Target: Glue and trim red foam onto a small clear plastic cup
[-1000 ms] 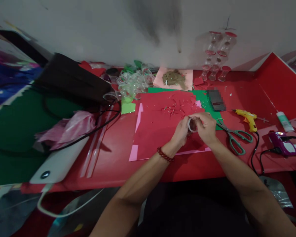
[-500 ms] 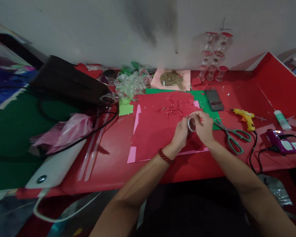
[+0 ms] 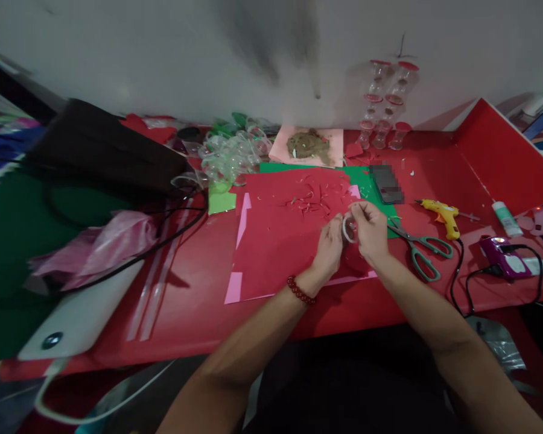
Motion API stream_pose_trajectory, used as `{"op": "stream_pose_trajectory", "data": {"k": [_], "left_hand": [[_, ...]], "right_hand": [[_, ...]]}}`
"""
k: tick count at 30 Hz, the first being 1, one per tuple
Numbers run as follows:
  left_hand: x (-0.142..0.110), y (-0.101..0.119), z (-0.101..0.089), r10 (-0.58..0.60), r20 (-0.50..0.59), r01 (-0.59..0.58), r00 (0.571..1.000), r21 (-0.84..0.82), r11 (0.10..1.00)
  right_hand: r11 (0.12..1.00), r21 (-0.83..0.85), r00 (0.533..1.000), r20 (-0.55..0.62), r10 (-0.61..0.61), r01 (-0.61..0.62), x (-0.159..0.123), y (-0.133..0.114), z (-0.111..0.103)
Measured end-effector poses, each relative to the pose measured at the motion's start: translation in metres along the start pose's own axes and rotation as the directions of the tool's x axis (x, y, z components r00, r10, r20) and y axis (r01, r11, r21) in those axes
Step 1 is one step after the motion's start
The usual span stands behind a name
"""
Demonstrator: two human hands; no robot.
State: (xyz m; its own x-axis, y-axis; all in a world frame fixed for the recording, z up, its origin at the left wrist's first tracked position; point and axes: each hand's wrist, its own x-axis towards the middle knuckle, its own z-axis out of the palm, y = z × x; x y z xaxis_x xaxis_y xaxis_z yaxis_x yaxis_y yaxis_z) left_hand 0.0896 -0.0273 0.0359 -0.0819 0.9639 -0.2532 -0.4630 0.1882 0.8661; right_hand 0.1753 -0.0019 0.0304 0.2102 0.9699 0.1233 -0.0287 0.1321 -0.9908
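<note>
Above the red paper sheets (image 3: 271, 241), my left hand (image 3: 329, 246) is closed around a small clear plastic cup (image 3: 350, 230), whose pale round rim faces up toward me. Something brownish shows inside the rim; the fingers cover much of the cup. My right hand (image 3: 371, 231) pinches at the cup's right edge with thumb and fingertips. Whether a tiny piece lies in that pinch is too small to tell. Red paper scraps (image 3: 314, 199) are strewn just beyond the hands. Green-handled scissors (image 3: 420, 244) lie to the right of my right hand.
A yellow glue gun (image 3: 443, 216), a glue bottle (image 3: 507, 218) and a purple power adapter (image 3: 504, 256) with cords lie at right. Behind are a phone (image 3: 387, 184), sand on pink paper (image 3: 308, 144), clear plastic cups (image 3: 233, 154) and hourglass shapes (image 3: 380, 134) against the wall.
The whole view has shifted slightly, so the table's things appear a little further left. Both hands stay on the cup; the right fingertips have moved slightly at its rim.
</note>
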Motion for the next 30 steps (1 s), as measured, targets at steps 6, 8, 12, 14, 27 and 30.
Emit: {"op": "stream_pose_trajectory", "data": {"k": [6,8,12,14,27,30], "left_hand": [[0.006,0.0,-0.008,0.043,-0.009,-0.043,0.999,-0.001,0.999],[0.008,0.001,-0.011,0.058,-0.012,-0.058,0.998,-0.001,0.998],[0.008,0.008,-0.015,0.012,0.082,-0.012,0.997,-0.007,1.0],[0.008,0.013,-0.016,-0.078,0.194,0.08,0.978,-0.004,0.997],[0.016,0.027,-0.025,-0.138,0.462,0.2,0.876,-0.088,0.976],[0.016,0.022,-0.023,-0.125,0.464,0.19,0.877,-0.097,0.977]], "right_hand": [[0.979,0.201,0.998,0.064,-0.01,-0.003,0.001,-0.001,0.003],[0.982,0.186,0.991,0.124,-0.047,0.023,0.001,-0.003,0.001],[0.979,-0.059,0.97,0.156,-0.185,0.196,0.002,-0.007,-0.007],[0.95,-0.152,0.955,0.159,-0.25,0.274,0.004,-0.008,-0.011],[0.993,0.096,0.993,0.092,-0.079,0.07,0.004,-0.009,-0.008],[0.963,0.223,0.988,0.071,0.136,-0.149,-0.001,-0.014,-0.005]]}}
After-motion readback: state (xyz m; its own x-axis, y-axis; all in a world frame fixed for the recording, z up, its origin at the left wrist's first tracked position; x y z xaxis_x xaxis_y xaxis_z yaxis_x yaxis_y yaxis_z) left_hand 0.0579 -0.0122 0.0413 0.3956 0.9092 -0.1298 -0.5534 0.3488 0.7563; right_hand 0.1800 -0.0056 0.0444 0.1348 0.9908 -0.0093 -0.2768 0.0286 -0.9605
